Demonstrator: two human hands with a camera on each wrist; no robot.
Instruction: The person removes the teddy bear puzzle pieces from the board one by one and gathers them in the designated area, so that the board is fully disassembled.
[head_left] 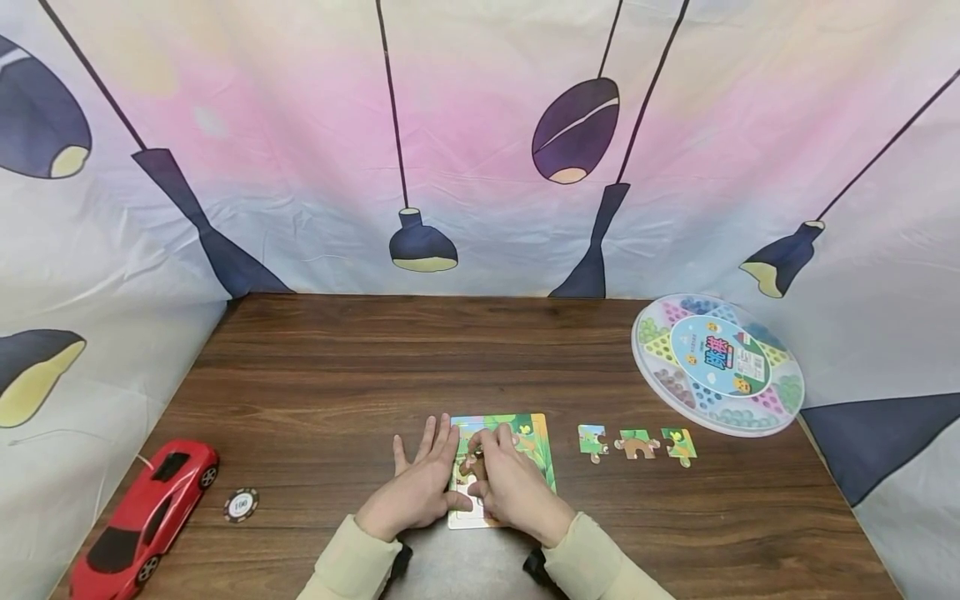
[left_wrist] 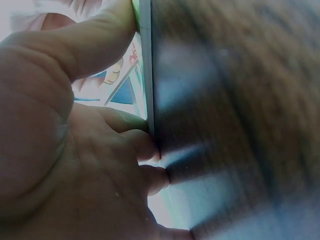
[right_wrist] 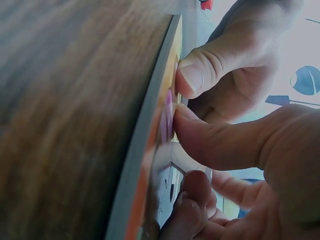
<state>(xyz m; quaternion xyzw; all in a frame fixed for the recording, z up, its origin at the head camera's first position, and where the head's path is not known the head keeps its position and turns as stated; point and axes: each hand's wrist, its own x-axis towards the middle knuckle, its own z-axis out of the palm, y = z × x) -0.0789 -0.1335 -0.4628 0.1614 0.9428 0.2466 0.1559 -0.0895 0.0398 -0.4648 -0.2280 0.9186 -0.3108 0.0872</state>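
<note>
A jigsaw puzzle board (head_left: pixel 542 433) with a colourful animal picture lies in front of me. My left hand (head_left: pixel 420 483) rests along its left side with straight fingers, and its thumb (right_wrist: pixel 195 77) presses on the board near the lower edge. Over the middle of the board, my right hand (head_left: pixel 517 492) has curled fingers and pinches a puzzle piece (head_left: pixel 472 468) with a brown animal on it. That piece is mostly hidden by the fingers. Right of the board lie three loose pieces: a blue-and-green one (head_left: pixel 591 438), a brown one (head_left: pixel 637 447) and a green-yellow one (head_left: pixel 679 443).
A round Chinese checkers set (head_left: pixel 720 354) lies at the back right of the wooden table (head_left: pixel 420 350). On the left are a red toy car (head_left: pixel 150 517) and a poker chip (head_left: pixel 242 505). A printed cloth (head_left: pixel 330 167) hangs behind the table.
</note>
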